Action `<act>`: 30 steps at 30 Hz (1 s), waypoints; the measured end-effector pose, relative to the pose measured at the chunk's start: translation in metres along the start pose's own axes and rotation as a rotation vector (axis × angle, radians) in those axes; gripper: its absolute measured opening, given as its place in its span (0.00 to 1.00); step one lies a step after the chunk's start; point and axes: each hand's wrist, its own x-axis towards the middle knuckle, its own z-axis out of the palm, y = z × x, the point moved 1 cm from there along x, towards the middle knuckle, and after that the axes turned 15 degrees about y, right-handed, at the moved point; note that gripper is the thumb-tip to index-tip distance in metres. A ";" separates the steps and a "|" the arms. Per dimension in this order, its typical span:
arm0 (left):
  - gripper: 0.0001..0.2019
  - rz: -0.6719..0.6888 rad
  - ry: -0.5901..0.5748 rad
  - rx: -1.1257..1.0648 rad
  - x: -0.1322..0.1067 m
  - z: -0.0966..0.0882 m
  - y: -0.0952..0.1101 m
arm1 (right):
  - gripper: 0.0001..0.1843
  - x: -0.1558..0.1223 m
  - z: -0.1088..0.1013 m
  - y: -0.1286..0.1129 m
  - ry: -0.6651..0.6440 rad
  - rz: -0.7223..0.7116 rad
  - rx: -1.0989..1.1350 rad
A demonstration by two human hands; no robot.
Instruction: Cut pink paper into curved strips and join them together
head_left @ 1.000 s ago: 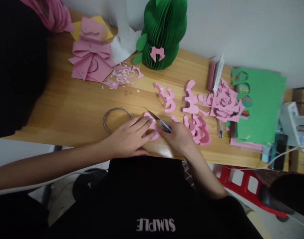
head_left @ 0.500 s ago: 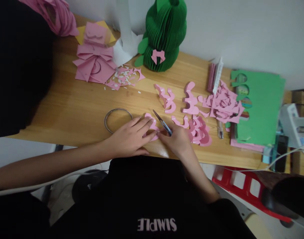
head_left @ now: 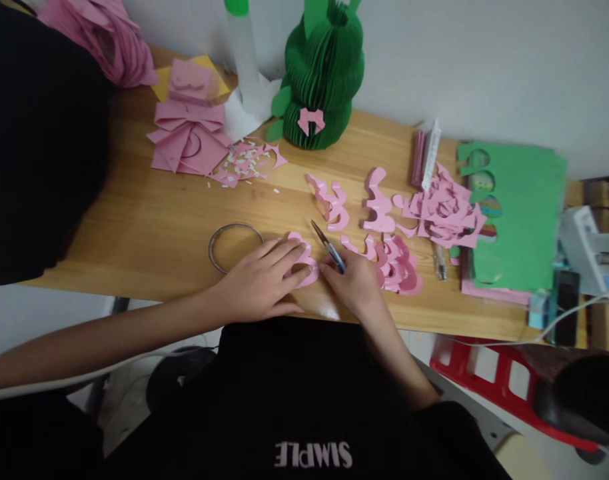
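Observation:
My left hand (head_left: 259, 277) lies with its fingers spread flat over a scalloped pink paper cutout (head_left: 308, 275), partly covering it. Just to its right, my right hand (head_left: 353, 280) is closed round a pair of scissors (head_left: 327, 245) whose dark pointed tip angles up and to the left. The thumb of this hand is near the cutout's right edge; whether it touches the paper I cannot tell. Beside my left fingers lies a roll of tape (head_left: 212, 248). More curved pink cutouts (head_left: 379, 210) lie beyond my right hand, with layered pink pieces (head_left: 404, 270) on its right.
A green honeycomb paper figure (head_left: 324, 73) stands against the wall. Pink scraps (head_left: 449, 207) and green sheets (head_left: 519, 213) lie at the right, near a phone (head_left: 567, 307). Folded pink paper (head_left: 189, 137) and white bits (head_left: 247, 160) lie at the left. A dark shape (head_left: 39, 147) blocks the far left.
The whole view has shifted slightly. My hands keep nearly the same pose around the pink cutout, which shows a little more beside my left fingers.

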 end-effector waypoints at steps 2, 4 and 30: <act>0.27 -0.034 0.035 0.005 -0.001 -0.001 0.002 | 0.03 0.000 0.000 0.000 -0.014 0.000 0.002; 0.24 -0.078 0.106 0.012 -0.004 -0.003 0.004 | 0.03 0.000 0.000 0.001 -0.022 -0.006 0.011; 0.12 -0.213 0.316 0.111 0.009 0.018 0.020 | 0.13 -0.003 -0.008 0.009 0.139 0.009 0.489</act>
